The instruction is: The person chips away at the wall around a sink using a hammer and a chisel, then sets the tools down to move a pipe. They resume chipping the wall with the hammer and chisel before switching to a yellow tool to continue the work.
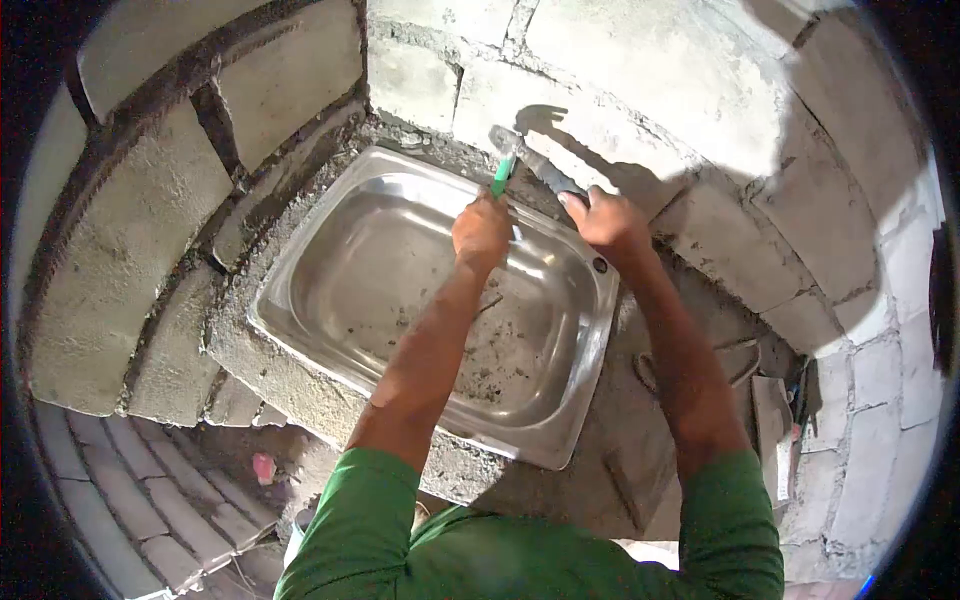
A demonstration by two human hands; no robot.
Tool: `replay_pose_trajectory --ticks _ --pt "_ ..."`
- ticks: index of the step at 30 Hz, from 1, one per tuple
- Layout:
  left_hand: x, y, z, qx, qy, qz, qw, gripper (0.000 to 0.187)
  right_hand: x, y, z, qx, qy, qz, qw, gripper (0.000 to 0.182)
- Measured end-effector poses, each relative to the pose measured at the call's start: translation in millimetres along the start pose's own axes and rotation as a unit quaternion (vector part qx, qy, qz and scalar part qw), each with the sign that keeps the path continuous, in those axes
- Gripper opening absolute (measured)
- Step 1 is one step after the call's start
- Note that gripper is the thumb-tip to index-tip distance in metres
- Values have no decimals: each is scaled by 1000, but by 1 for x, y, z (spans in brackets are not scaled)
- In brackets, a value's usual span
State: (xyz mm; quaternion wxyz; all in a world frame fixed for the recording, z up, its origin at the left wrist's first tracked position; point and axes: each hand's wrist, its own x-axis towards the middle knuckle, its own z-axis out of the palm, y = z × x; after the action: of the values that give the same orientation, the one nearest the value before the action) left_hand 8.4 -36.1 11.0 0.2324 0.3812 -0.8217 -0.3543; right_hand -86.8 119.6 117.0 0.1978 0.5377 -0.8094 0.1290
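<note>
My left hand (pixel 482 232) is closed around a slim green-handled tool (pixel 503 175), held over the sink's back rim. Its lower part is hidden by my fist, and I cannot tell its exact kind. Gripped in my right hand (pixel 610 228) is a hammer (pixel 548 172) with a dark grip. The hammer's metal head overlaps the upper end of the green handle, close to the wall. Beneath both arms lies a stainless steel sink (pixel 375 290), set at an angle in a rough concrete counter, with crumbs of debris and a small stick in its basin.
A pale block wall (pixel 620 70) rises right behind the sink and catches the hammer's shadow. Another block wall (pixel 140 220) stands to the left. Rough mortar (pixel 290 365) borders the sink's front left edge. At lower left, a pink object (pixel 264 468) lies below counter level.
</note>
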Motion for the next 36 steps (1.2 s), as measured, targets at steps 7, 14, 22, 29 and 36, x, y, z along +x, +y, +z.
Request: replay_pose_trajectory --ticks 7,14,22,29,36 --pt "50 33 -77 270 -65 186 942 24 6 -18 -44 176 -104 174 963 59" --pt "93 -9 -69 315 -92 309 893 18 -27 2 -63 197 -6 219 956 50" --pt "51 -42 -45 183 -25 168 968 34 -43 15 -63 171 10 180 969 40" --pt "46 -43 -33 143 8 196 970 34 -23 -31 -71 251 45 187 949 42" --pt "54 -22 -50 164 -7 270 949 30 -3 2 -18 122 -150 230 954 43"
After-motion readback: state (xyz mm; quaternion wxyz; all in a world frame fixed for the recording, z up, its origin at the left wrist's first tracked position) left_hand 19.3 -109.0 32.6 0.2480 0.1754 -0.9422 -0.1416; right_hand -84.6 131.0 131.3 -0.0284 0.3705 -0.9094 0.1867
